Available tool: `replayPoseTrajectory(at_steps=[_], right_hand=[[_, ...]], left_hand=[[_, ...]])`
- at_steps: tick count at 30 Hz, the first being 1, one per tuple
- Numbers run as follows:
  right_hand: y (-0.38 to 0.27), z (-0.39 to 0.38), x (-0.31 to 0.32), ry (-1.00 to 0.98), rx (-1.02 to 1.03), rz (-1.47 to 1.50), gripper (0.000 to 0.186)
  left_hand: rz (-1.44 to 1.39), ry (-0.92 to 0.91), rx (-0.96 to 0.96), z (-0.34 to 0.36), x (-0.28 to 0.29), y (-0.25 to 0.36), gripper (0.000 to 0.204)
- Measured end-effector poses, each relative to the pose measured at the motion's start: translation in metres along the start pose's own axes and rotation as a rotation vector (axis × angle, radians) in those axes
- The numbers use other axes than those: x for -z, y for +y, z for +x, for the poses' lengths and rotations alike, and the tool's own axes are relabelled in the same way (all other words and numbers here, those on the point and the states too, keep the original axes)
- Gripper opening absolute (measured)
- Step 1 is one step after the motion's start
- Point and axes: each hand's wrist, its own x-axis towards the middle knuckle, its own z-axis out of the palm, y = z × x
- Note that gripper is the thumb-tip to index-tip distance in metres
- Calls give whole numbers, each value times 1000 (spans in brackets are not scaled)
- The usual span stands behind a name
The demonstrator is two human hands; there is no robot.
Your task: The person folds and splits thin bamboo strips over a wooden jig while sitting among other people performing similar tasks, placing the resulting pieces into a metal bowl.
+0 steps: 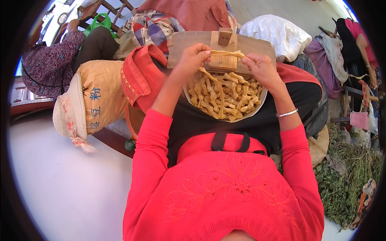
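A tan strip of tofu skin point(226, 53), with a thick lump near its right end, stretches between my two hands above a wooden board point(183, 50). My left hand point(189, 61) pinches its left end between thumb and fingers. At the lump end, my right hand point(261, 67) has its fingertips closed on it. Below them a pale bowl point(264, 97) on my lap is heaped with knotted tofu skin pieces point(237, 96). One longer strip point(219, 89) lies across the heap. A small wooden block point(224, 38) stands on the board.
At the left stands a full tan sack point(102, 94) beside a red cloth point(140, 74). A white sack point(275, 36) sits behind the board to the right. Dried green plants point(345, 176) lie at the right. Other people sit at the far left point(50, 74) and far right point(364, 44).
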Motion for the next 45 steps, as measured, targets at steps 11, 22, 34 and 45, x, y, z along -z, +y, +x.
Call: replayPoseTrajectory(at_steps=[11,22,34,45], right_hand=[[39,2,-8,-54,67,-452,26],[-30,-38,-21,291,153,-158,29],[-65,-94,-13,-484,-185,931,21],[-25,-55,-40,402,162,-236,24]], left_hand=[[717,324,-171,27,12,-30,14],[-450,-188,4,-70,-95,17,19],[135,-144,-209,-55,-62,2,34],[-536,-175,74,-72,-103,-1,29]])
